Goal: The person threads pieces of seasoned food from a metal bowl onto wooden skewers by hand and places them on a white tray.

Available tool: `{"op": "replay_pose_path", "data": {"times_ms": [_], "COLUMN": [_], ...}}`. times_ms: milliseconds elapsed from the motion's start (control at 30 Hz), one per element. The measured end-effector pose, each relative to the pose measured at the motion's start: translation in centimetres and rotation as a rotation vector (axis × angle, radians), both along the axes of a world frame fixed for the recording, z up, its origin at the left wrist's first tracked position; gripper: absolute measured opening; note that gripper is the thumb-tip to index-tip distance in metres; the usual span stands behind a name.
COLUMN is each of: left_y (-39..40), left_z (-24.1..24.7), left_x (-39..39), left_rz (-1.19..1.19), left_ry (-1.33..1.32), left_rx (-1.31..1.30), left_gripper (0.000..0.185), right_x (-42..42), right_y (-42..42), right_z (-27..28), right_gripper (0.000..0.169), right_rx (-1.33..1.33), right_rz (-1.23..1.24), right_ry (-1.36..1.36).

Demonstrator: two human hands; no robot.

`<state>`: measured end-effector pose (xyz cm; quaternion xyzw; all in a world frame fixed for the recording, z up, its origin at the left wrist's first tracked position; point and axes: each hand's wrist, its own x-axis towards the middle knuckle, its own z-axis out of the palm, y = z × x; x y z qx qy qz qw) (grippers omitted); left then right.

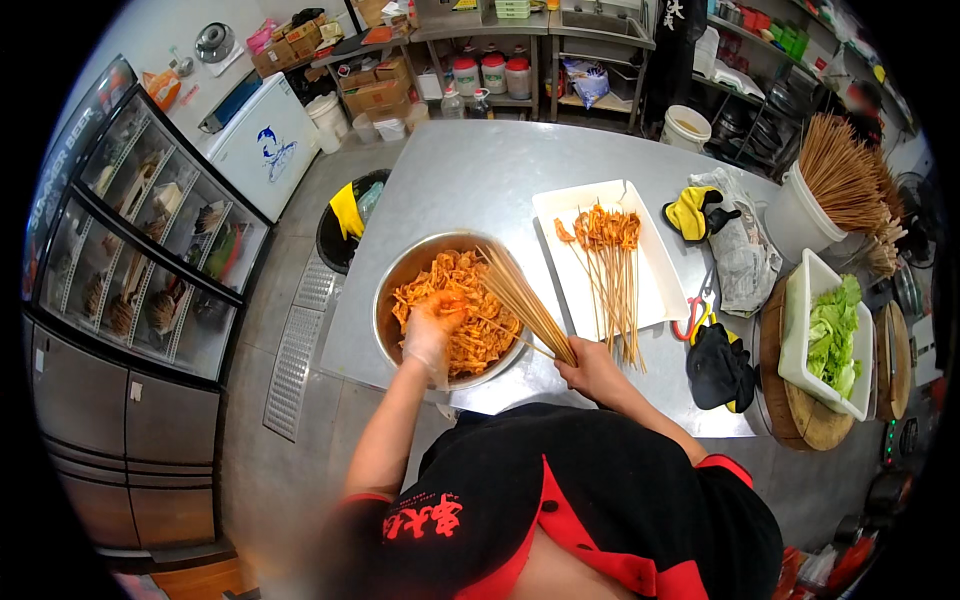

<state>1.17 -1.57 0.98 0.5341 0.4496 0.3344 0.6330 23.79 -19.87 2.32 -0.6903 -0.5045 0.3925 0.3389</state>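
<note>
My left hand (431, 330), in a clear plastic glove, is over a steel bowl (384, 346) with its fingers closed on a piece of marinated meat (450, 298). More orange-red marinated strips (480, 352) fill the bowl. My bare right hand (592, 371) grips a bundle of bamboo skewers (529, 307) at the bowl's right rim. One skewer (517, 336) stands apart from the bundle and points toward my left fingers; whether its tip is in the meat I cannot tell. Right of the bowl, a white tray (660, 289) holds loaded skewers (611, 262), their meat ends facing away from me.
On the steel table (480, 172) lie red-handled scissors (694, 315), black-and-yellow gloves (720, 367) and a grey plastic bag (739, 247). A white bucket (802, 217) of skewers stands at right. A lettuce bin (825, 337) rests on a round wooden board (787, 409). A black waste bin (337, 247) is left of the table.
</note>
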Motion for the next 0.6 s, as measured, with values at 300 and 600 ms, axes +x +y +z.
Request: {"op": "replay_pose_path", "data": {"times_ms": [300,600], "left_y": [-1.0,-2.7], "left_z": [0.0,0.4], "left_x": [-0.3,1.3], "left_rz": [-0.102,-0.144], "left_ry": [0.492,0.551], "left_rx": [0.408,0.667], "left_gripper": [0.016,0.01], "right_x": [-0.2,-1.6], "right_y": [-0.1,0.7], "right_z": [0.9,-0.9], "right_gripper": [0.019,0.014], "right_rx": [0.069,0.15], "right_rz": [0.03,0.049], "right_ry": [-0.171,-0.242]}}
